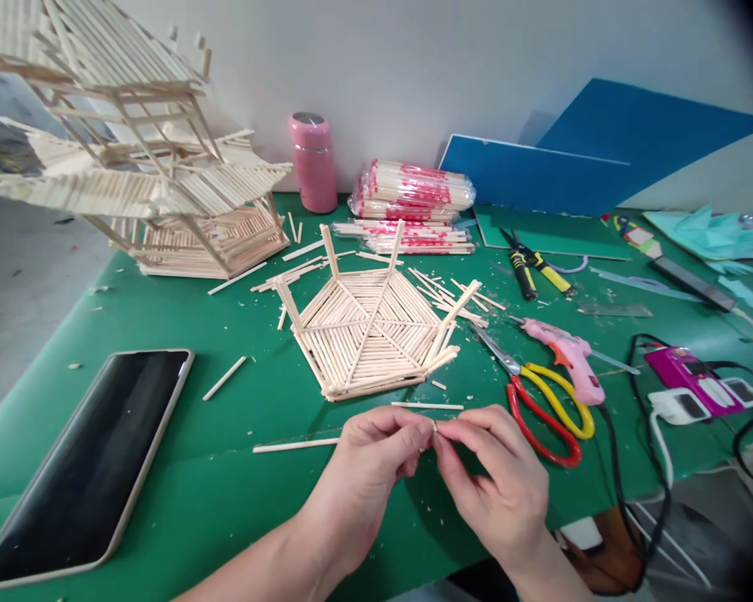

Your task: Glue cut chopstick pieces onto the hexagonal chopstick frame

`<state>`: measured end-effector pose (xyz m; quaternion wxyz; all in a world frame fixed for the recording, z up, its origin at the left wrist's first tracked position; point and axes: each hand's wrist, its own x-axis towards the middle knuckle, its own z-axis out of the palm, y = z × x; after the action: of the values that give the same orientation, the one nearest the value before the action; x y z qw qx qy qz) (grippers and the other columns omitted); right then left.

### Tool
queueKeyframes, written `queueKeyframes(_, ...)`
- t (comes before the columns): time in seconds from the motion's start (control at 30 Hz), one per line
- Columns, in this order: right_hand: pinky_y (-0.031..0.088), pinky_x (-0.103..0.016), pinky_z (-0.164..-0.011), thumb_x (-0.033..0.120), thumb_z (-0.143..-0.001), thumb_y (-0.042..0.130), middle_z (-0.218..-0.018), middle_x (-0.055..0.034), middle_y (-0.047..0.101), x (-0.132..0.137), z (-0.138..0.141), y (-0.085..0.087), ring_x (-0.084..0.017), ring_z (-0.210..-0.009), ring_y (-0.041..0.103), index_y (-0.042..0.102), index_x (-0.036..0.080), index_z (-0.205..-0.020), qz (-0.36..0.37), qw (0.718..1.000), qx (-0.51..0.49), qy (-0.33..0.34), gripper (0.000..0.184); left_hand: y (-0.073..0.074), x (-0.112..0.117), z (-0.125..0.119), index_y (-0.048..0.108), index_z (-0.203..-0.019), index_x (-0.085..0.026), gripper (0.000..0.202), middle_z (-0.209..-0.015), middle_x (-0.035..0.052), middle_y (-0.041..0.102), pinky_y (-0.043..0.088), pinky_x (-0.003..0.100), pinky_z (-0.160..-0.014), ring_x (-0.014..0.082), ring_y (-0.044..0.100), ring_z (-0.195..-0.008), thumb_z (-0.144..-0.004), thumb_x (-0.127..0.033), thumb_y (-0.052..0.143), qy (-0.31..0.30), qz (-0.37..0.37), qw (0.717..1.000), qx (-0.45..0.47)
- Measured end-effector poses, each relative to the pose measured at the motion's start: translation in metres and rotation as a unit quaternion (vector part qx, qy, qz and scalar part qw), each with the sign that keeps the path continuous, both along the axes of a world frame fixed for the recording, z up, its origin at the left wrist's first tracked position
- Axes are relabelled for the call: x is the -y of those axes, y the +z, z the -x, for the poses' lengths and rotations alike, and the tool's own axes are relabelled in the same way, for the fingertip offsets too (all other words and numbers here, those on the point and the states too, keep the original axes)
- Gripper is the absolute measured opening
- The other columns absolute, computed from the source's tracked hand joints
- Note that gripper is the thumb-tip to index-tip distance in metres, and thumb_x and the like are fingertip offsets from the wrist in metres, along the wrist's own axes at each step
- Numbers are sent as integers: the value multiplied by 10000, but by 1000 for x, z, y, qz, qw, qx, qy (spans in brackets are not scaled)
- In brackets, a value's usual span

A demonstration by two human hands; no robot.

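Observation:
My left hand and my right hand meet fingertip to fingertip near the table's front, both pinched. Between them shows the pale end of a small wooden stick piece; my fingers hide most of it. A longer wooden stick runs behind my left hand; I cannot tell whether it is touched. Just beyond my hands sits a hexagonal wooden stick base with a web-like floor and short posts rising at several corners. Another short stick lies between the base and my fingers.
A stick pagoda model stands back left, a phone at left. Scissors, a pink glue gun, pliers and a corded purple device lie right. Behind are a pink flask and bagged sticks.

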<state>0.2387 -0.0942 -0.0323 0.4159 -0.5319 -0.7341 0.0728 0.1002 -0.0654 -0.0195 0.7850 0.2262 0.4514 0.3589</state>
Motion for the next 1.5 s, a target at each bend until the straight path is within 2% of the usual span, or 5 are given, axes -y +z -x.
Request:
queueKeyframes(0.4,464,-277,-596,88,-732,571,-735,-37,569,-17,2,-5,-147,-684,542,584,193,-804,19,998,-23,-48,128,2,8,13,677,-777,-136,170,-631,37,581,367,222,-484,103,457,-519,-690,-278,642,-94,-116,980,-130)
queueKeyframes(0.6,445,-233,-578,126,-767,554,-732,-27,561,-30,0,-14,-119,-656,540,602,174,-807,69,995,-42,-57,79,-4,10,14,580,-1074,-143,309,-1031,139,579,470,291,-795,212,575,-912,-772,-142,519,-101,-511,775,-358)
queueKeyframes(0.87,425,-217,-561,152,-792,533,-727,-32,562,-35,5,-16,-110,-641,524,607,153,-798,90,993,-56,-58,75,-34,-4,7,311,-1302,-72,503,-1296,218,399,374,411,-965,286,320,-1251,-803,-40,373,-152,-624,531,-553)
queueKeyframes(1.2,431,-220,-565,152,-792,534,-739,-33,566,-37,6,-21,-115,-658,534,612,155,-794,99,990,-72,-71,78,-28,-23,-1,501,-1116,31,356,-1095,246,578,479,460,-782,330,556,-993,-809,1,323,-165,-648,393,-631)
queueKeyframes(1.5,436,-217,-552,149,-792,536,-742,-30,563,-39,5,-24,-113,-654,533,610,163,-796,102,989,-82,-70,76,-27,-28,-2,548,-1063,48,318,-1005,225,610,481,430,-728,310,563,-869,-776,-39,442,-124,-658,381,-637)
